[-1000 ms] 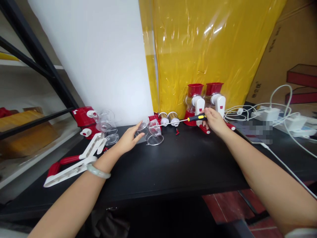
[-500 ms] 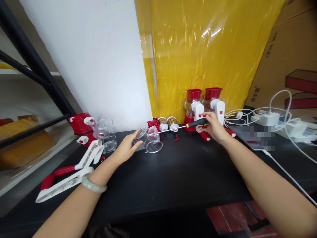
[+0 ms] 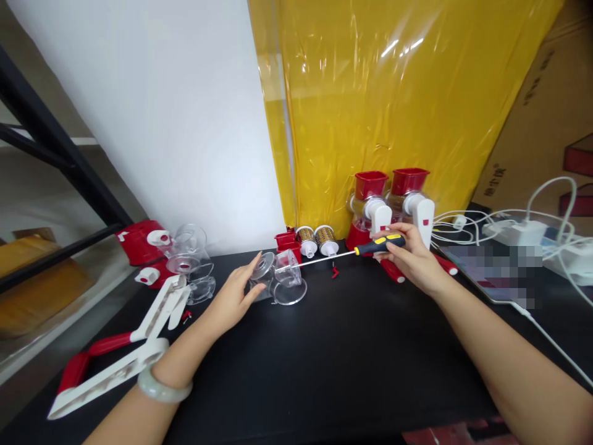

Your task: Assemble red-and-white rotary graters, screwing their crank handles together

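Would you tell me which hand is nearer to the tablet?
The right hand: holding the screwdriver, it is just left of the tablet; the left hand is farther off, at the clear plastic parts.

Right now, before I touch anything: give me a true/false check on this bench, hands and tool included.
1. The right hand holds a screwdriver. True.
2. The bracelet is on the right wrist. False: it is on the left wrist.
3. The screwdriver's shaft points toward the clear plastic parts near the left hand. True.
4. The two perforated drums are beside the tablet. False: they sit between the clear plastic parts and the two upright red-and-white machines.
5. A white cable runs to the tablet. True.
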Demonstrator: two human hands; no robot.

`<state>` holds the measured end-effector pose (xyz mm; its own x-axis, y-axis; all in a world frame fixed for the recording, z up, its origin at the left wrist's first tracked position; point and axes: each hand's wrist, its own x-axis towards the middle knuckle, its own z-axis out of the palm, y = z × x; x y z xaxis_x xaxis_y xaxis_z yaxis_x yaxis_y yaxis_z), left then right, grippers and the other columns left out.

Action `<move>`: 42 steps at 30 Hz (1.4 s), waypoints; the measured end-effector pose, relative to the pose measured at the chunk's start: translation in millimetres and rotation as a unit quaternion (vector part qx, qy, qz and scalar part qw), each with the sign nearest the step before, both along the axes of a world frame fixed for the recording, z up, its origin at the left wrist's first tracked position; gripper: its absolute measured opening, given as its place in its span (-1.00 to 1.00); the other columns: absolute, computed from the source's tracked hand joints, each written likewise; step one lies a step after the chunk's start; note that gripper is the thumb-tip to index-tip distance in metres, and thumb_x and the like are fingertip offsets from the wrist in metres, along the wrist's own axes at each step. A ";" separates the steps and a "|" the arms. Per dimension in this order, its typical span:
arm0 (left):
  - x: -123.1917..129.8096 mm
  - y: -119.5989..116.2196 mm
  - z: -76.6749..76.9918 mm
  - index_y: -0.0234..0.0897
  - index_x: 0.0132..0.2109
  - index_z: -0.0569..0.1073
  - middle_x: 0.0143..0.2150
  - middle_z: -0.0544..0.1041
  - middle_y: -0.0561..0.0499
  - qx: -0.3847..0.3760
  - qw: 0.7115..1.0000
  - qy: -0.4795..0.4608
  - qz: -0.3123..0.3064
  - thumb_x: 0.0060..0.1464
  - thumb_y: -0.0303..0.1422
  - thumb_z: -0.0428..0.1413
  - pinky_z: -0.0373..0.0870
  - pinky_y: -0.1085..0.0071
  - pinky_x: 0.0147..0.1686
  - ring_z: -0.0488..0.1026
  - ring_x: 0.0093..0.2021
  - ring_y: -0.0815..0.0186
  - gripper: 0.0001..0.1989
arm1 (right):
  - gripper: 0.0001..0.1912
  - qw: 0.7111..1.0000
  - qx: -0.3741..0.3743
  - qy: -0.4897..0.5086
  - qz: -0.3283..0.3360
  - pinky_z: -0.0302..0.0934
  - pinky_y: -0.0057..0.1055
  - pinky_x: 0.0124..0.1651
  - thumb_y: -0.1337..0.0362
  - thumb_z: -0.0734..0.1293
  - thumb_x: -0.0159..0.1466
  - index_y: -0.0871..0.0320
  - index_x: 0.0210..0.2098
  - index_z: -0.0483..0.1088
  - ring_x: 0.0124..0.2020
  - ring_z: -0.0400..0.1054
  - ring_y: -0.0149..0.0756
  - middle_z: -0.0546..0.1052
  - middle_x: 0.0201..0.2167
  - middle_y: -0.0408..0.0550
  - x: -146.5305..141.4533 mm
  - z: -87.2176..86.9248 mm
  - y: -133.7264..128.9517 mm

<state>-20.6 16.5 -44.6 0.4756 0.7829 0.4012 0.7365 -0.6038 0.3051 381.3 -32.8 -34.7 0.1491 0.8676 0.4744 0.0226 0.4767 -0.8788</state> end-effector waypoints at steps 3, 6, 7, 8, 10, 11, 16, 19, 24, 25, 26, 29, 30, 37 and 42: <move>0.2 -1.6 2.2 -0.12 0.42 -0.05 0.20 0.38 -0.17 -0.010 1.000 -0.004 -0.001 0.27 -0.12 -0.06 0.26 0.11 0.14 0.33 0.15 0.09 -0.35 | -0.70 0.993 -0.070 -0.074 -0.057 0.22 -0.45 -0.66 -0.04 0.31 0.24 0.01 -0.20 0.24 -0.70 0.32 -0.36 0.41 -0.64 -0.26 1.0 -1.5 -3.5; 0.3 -2.0 3.1 -0.09 0.42 -0.06 0.23 0.36 -0.16 -0.012 1.000 -0.006 -0.007 0.27 -0.14 -0.05 0.24 0.10 0.17 0.31 0.18 0.09 -0.35 | -0.68 0.988 -0.097 -0.088 -0.087 0.12 -0.48 -0.74 -0.09 0.21 0.30 0.02 -0.30 0.25 -0.79 0.18 -0.41 0.31 -0.73 -0.29 3.3 -5.6 -2.7; 0.0 -1.6 2.7 -0.08 0.42 -0.07 0.23 0.35 -0.15 -0.012 1.000 -0.008 -0.008 0.27 -0.15 -0.05 0.23 0.09 0.18 0.31 0.19 0.09 -0.35 | -0.69 0.991 -0.082 -0.068 -0.076 0.25 -0.43 -0.66 -0.09 0.21 0.29 0.01 -0.27 0.26 -0.70 0.29 -0.38 0.41 -0.64 -0.23 4.0 -7.2 -1.1; -0.6 -1.1 2.0 -0.07 0.42 -0.08 0.23 0.35 -0.15 -0.014 1.000 -0.008 -0.008 0.27 -0.15 -0.05 0.22 0.09 0.18 0.31 0.19 0.09 -0.35 | -0.70 0.995 -0.062 -0.043 -0.059 0.37 -0.37 -0.51 -0.09 0.23 0.28 -0.01 -0.22 0.27 -0.56 0.42 -0.33 0.50 -0.48 -0.17 4.7 -8.7 0.6; -2.5 0.5 0.0 -0.06 0.42 -0.10 0.25 0.33 -0.15 -0.018 1.000 -0.008 -0.008 0.28 -0.16 -0.06 0.20 0.08 0.20 0.29 0.21 0.09 -0.35 | -0.67 0.999 -0.019 -0.005 -0.031 0.45 -0.25 -0.20 -0.06 0.31 0.23 -0.05 -0.12 0.26 -0.23 0.50 -0.24 0.52 -0.16 -0.09 5.3 -10.2 3.0; -3.6 1.4 -1.1 -0.06 0.42 -0.11 0.27 0.31 -0.14 -0.021 1.000 -0.007 -0.007 0.28 -0.17 -0.06 0.19 0.08 0.21 0.28 0.22 0.10 -0.34 | -0.65 1.000 -0.009 0.002 -0.024 0.44 -0.23 -0.13 -0.04 0.34 0.21 -0.06 -0.10 0.25 -0.15 0.49 -0.22 0.50 -0.09 -0.08 5.3 -10.0 3.0; -7.5 4.3 -4.1 -0.04 0.42 -0.13 0.33 0.24 -0.13 -0.020 1.000 0.000 -0.007 0.28 -0.17 -0.06 0.15 0.05 0.25 0.23 0.27 0.09 -0.34 | -0.72 0.994 -0.081 -0.069 -0.029 0.19 -0.45 -0.67 -0.04 0.22 0.31 0.00 -0.16 0.27 -0.69 0.31 -0.36 0.44 -0.62 -0.22 4.1 -3.3 -5.2; -7.5 4.6 -4.2 -0.02 0.42 -0.12 0.34 0.24 -0.11 -0.010 1.000 0.004 -0.010 0.28 -0.18 -0.05 0.14 0.03 0.25 0.23 0.27 0.08 -0.35 | -0.68 0.990 -0.093 -0.090 -0.052 0.04 -0.47 -0.74 -0.07 0.14 0.34 0.02 -0.24 0.28 -0.79 0.14 -0.39 0.29 -0.75 -0.27 5.4 -3.7 -5.6; -7.1 4.1 -4.5 -0.04 0.42 -0.12 0.32 0.26 -0.10 -0.006 1.000 0.004 -0.005 0.29 -0.19 -0.06 0.16 0.05 0.24 0.24 0.27 0.09 -0.35 | -0.69 0.998 -0.031 -0.050 -0.021 0.41 -0.26 -0.19 -0.01 0.23 0.30 -0.01 -0.06 0.28 -0.31 0.48 -0.25 0.52 -0.22 -0.07 7.8 -8.6 0.1; -7.0 3.9 -4.4 -0.04 0.42 -0.12 0.32 0.26 -0.10 -0.006 1.000 0.004 -0.003 0.29 -0.20 -0.07 0.16 0.04 0.25 0.24 0.27 0.10 -0.36 | -0.68 0.999 -0.019 -0.047 -0.020 0.40 -0.24 -0.12 0.01 0.26 0.28 0.00 -0.04 0.27 -0.25 0.48 -0.24 0.51 -0.16 -0.06 7.4 -8.5 -0.3; -6.8 3.8 -4.2 -0.05 0.42 -0.12 0.33 0.26 -0.10 -0.005 1.000 0.005 -0.002 0.29 -0.20 -0.07 0.16 0.04 0.25 0.24 0.26 0.10 -0.36 | -0.67 0.999 -0.015 -0.046 -0.020 0.40 -0.24 -0.11 0.02 0.27 0.28 0.01 -0.03 0.26 -0.24 0.48 -0.25 0.51 -0.16 -0.06 6.8 -7.9 -1.4; -6.1 4.1 -3.7 -0.05 0.42 -0.11 0.33 0.25 -0.09 -0.003 1.000 0.008 0.000 0.30 -0.21 -0.08 0.16 0.05 0.25 0.25 0.26 0.11 -0.37 | -0.71 0.996 -0.058 -0.060 -0.029 0.35 -0.41 -0.47 0.01 0.23 0.32 0.05 -0.09 0.25 -0.54 0.42 -0.34 0.49 -0.49 -0.16 4.6 -5.2 -5.7; -6.0 4.4 -3.8 -0.05 0.42 -0.11 0.34 0.24 -0.08 -0.002 1.000 0.010 -0.001 0.30 -0.21 -0.07 0.16 0.05 0.25 0.24 0.27 0.11 -0.37 | -0.71 0.994 -0.079 -0.069 -0.037 0.23 -0.47 -0.61 -0.01 0.21 0.33 0.06 -0.13 0.26 -0.68 0.31 -0.39 0.41 -0.64 -0.23 4.2 -4.6 -6.5; -6.4 5.6 -5.9 -0.07 0.42 -0.09 0.34 0.25 -0.10 -0.002 1.000 0.011 0.007 0.29 -0.21 -0.06 0.17 0.05 0.24 0.24 0.27 0.09 -0.36 | -0.62 1.000 -0.015 -0.018 -0.004 0.42 -0.29 -0.19 -0.04 0.31 0.24 0.02 -0.06 0.30 -0.21 0.48 -0.25 0.54 -0.13 -0.03 7.1 -5.3 -0.1; -5.9 5.7 -4.6 -0.07 0.42 -0.10 0.36 0.21 -0.09 0.003 1.000 0.017 -0.007 0.29 -0.19 -0.07 0.14 0.03 0.26 0.21 0.29 0.08 -0.37 | -0.69 0.993 -0.104 -0.054 -0.022 0.14 -0.51 -0.68 -0.02 0.28 0.28 0.08 -0.17 0.32 -0.72 0.23 -0.45 0.42 -0.63 -0.21 6.3 -1.2 -5.5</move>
<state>-26.5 22.2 -49.1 0.4994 0.7740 0.3892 0.7385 -0.6152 0.2759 387.6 -38.3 -35.9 0.1467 0.9420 0.3017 0.1389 0.2824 -0.9492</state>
